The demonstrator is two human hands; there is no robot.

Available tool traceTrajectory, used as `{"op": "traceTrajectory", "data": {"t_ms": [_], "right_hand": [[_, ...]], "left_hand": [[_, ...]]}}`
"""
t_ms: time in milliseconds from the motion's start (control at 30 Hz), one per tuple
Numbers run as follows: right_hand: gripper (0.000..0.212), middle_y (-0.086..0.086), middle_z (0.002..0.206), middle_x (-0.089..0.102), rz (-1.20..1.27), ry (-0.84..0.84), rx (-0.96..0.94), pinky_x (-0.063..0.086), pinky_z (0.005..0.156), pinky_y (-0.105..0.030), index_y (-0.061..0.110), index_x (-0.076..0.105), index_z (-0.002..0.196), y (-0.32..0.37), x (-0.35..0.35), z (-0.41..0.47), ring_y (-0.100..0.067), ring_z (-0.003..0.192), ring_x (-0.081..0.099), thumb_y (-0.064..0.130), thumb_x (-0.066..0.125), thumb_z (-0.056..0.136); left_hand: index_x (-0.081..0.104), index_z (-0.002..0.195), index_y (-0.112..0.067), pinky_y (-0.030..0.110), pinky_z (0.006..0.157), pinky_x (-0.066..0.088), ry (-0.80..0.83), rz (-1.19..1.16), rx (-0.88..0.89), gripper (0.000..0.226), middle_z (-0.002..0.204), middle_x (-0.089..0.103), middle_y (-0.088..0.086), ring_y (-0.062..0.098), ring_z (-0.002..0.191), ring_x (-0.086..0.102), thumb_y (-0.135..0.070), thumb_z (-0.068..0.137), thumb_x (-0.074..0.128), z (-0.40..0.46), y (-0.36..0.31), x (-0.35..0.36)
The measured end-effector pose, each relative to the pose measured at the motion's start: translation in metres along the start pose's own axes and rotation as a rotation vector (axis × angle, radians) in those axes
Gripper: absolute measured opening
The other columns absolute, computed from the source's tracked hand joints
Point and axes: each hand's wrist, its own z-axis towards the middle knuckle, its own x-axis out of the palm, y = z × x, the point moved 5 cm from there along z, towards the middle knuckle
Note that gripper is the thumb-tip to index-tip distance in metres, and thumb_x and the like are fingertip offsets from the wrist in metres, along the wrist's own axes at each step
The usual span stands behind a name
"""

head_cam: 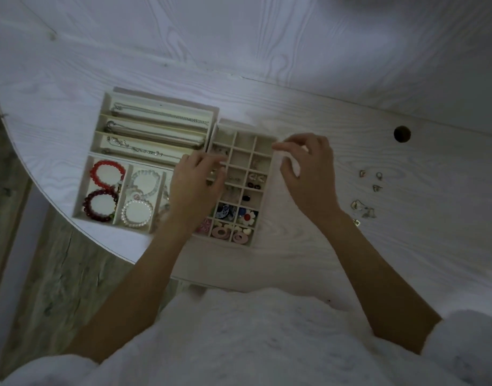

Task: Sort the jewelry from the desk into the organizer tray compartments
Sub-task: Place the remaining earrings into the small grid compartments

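Note:
A cream grid organizer tray lies mid-desk, its near cells holding earrings, a flower piece and pink hoops. My left hand hovers over the tray's left column, fingers curled loosely toward a cell; whether it holds anything is hidden. My right hand is above the tray's right edge, thumb and forefinger apart, fingers bent, nothing visible between them. Several small loose earrings lie on the desk to the right. A necklace tray and a bracelet tray sit left of the grid tray.
The white wood-grain desk curves away at the left, with floor below. A round cable hole is at the back right. Red, dark red and pearl bracelets fill the bracelet tray. The wall rises right behind the desk.

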Motion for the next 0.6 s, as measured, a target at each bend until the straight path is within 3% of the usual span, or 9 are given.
{"op": "traceTrajectory", "data": {"t_ms": [167,300,400,467,600], "right_hand": [[0.025,-0.005,0.097,0.065,-0.219,-0.069,0.224,0.029,0.085,-0.027,0.015,0.07,0.1,-0.074,-0.076,-0.093,-0.024,0.099,0.051,0.009,0.052,0.083],[0.03,-0.011,0.109,0.061,-0.321,0.053,0.417,0.04,0.083,-0.041,0.015,0.067,0.111,-0.127,-0.091,-0.155,-0.035,0.101,0.051,0.009,0.059,0.082],[0.038,-0.015,0.123,0.049,-0.211,0.244,0.429,0.045,0.085,-0.042,0.018,0.059,0.125,-0.139,-0.078,-0.173,-0.032,0.102,0.048,0.011,0.061,0.087],[0.041,-0.016,0.126,0.046,-0.218,0.321,0.353,0.045,0.086,-0.041,0.02,0.057,0.127,-0.141,-0.068,-0.176,-0.032,0.102,0.046,0.013,0.061,0.087],[0.029,-0.012,0.121,0.051,-0.209,0.267,0.335,0.047,0.084,-0.037,0.017,0.067,0.113,-0.153,-0.071,-0.174,-0.029,0.103,0.048,0.012,0.061,0.085]], "left_hand": [[0.065,0.109,-0.013,0.024,0.073,0.043,0.133,-0.251,0.166,0.028,0.091,0.065,-0.003,0.013,0.081,0.056,-0.028,0.09,0.051,-0.021,-0.097,0.041],[0.063,0.114,-0.016,0.028,0.074,0.047,0.343,-0.203,0.275,0.029,0.099,0.063,-0.001,0.017,0.09,0.055,-0.028,0.088,0.059,-0.039,-0.147,0.102],[0.058,0.127,-0.017,0.033,0.074,0.048,0.465,-0.084,0.329,0.043,0.112,0.058,0.007,0.024,0.1,0.052,-0.025,0.085,0.067,-0.05,-0.167,0.142],[0.058,0.127,-0.016,0.034,0.069,0.05,0.485,0.031,0.417,0.05,0.11,0.057,0.011,0.028,0.095,0.054,-0.024,0.08,0.071,-0.054,-0.176,0.158],[0.063,0.12,-0.014,0.041,0.071,0.052,0.436,0.12,0.395,0.042,0.11,0.058,0.013,0.032,0.094,0.054,-0.019,0.078,0.069,-0.057,-0.171,0.167]]}}
